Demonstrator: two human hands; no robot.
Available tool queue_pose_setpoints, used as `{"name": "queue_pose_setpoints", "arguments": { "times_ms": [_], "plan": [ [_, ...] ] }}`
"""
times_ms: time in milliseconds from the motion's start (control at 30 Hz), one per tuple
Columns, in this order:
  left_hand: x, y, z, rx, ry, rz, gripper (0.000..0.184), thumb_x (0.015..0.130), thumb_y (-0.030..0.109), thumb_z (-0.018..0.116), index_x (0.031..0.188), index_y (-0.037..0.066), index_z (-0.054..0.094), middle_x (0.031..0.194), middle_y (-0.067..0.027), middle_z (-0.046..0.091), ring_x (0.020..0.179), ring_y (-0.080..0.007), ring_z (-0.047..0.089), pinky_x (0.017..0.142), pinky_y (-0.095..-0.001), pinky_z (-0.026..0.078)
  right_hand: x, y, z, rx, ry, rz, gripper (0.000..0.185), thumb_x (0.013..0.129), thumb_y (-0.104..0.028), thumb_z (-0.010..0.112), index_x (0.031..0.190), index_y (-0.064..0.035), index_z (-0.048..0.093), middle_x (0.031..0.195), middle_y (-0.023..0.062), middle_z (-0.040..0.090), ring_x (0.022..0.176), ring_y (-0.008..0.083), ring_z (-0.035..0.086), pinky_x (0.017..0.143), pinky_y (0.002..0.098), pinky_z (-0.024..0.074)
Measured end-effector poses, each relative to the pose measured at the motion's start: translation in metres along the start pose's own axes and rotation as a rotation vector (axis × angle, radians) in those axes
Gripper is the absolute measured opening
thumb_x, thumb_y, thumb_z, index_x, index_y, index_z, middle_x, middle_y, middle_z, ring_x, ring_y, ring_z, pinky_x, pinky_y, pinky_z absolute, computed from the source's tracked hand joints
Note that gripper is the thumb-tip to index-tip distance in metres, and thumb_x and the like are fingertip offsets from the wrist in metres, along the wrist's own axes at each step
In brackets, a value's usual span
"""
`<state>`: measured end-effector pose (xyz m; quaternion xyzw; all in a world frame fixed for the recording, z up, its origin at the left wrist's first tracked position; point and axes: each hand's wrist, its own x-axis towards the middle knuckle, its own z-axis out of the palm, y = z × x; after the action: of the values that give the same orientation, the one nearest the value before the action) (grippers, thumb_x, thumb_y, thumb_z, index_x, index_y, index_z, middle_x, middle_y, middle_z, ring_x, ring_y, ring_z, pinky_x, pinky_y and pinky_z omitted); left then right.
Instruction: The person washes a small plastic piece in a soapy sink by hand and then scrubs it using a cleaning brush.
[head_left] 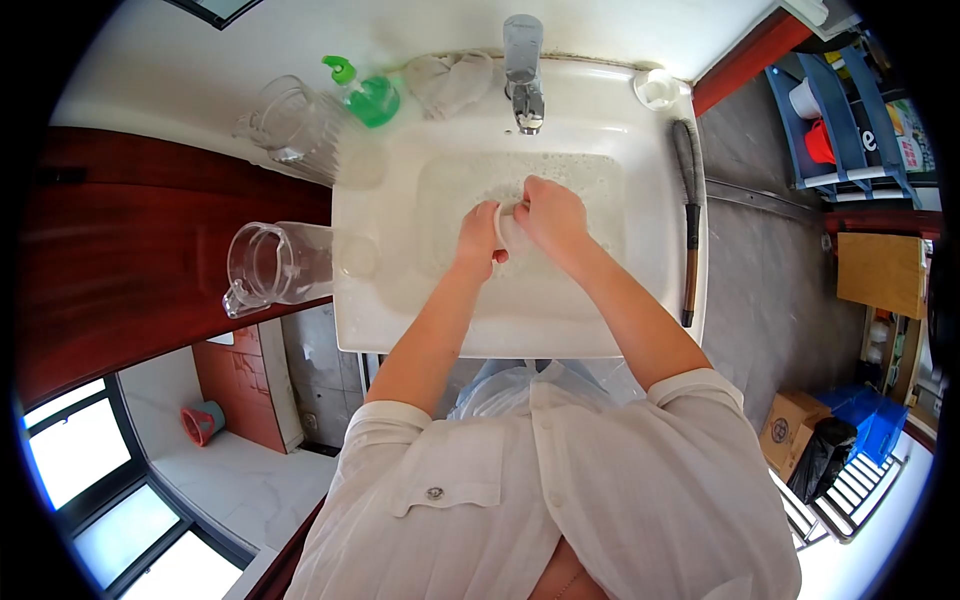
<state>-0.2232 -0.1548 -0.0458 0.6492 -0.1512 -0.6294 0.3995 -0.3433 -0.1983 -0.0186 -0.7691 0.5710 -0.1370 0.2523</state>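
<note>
Over the soapy water of the white sink [385, 300], a small white cup-like piece with a round rim [508, 230] is between my two hands. My left hand [479, 238] closes around its left side. My right hand [556, 214] has its fingers bent and pressed against the rim on the right; the fingertips are partly hidden. Just behind my hands stands the chrome faucet [523, 65].
Two clear glass pitchers, one nearer [280, 262] and one farther [295, 122], sit left of the basin. Along the back are a green soap bottle [372, 100], a pale cloth [450, 84] and a small clear cup [657, 89]. A long-handled brush [690, 225] lies on the right rim.
</note>
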Motion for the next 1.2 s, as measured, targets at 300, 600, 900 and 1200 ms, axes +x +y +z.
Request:
{"name": "queue_pose_setpoints", "arguments": {
  "times_ms": [300,600,900,1200],
  "plan": [
    [0.007,-0.009,0.002,-0.097,0.101,0.446,0.028,0.086,0.031,0.041,0.093,0.008,0.056,0.075,-0.0042,0.057,0.055,-0.0140,0.053,0.039,-0.0261,0.037,-0.003,0.011,-0.014,0.456,-0.416,0.407,0.022,0.065,-0.024,0.059,0.073,-0.0034,0.056,0.064,0.0097,0.061,0.063,0.0240,0.061,0.059,0.0335,0.0481],
    [0.016,-0.010,0.010,-0.182,0.268,0.316,0.031,0.086,0.031,0.045,0.104,0.008,0.054,0.087,-0.0075,0.059,0.073,-0.0201,0.059,0.053,-0.0329,0.047,-0.023,-0.028,0.005,0.519,0.090,0.103,0.013,0.075,-0.019,0.059,0.079,-0.0064,0.057,0.068,0.0106,0.058,0.062,0.0244,0.057,0.056,0.0348,0.0437],
    [0.018,0.002,-0.026,-0.333,0.040,-0.019,0.025,0.086,0.027,0.047,0.104,0.011,0.053,0.091,-0.0081,0.058,0.073,-0.0243,0.059,0.048,-0.0364,0.045,-0.036,0.016,-0.003,0.235,0.033,-0.270,0.006,0.076,-0.012,0.059,0.082,-0.0116,0.060,0.078,0.0082,0.056,0.071,0.0278,0.058,0.060,0.0370,0.0463],
    [0.019,-0.009,-0.003,-0.652,0.005,-0.208,0.032,0.091,0.030,0.036,0.109,0.007,0.050,0.099,-0.0105,0.056,0.086,-0.0244,0.057,0.076,-0.0382,0.051,-0.035,0.003,0.034,0.046,0.304,-0.284,0.022,0.075,-0.016,0.061,0.096,-0.0151,0.055,0.082,0.0066,0.052,0.073,0.0260,0.055,0.062,0.0373,0.0435]
  ]
}}
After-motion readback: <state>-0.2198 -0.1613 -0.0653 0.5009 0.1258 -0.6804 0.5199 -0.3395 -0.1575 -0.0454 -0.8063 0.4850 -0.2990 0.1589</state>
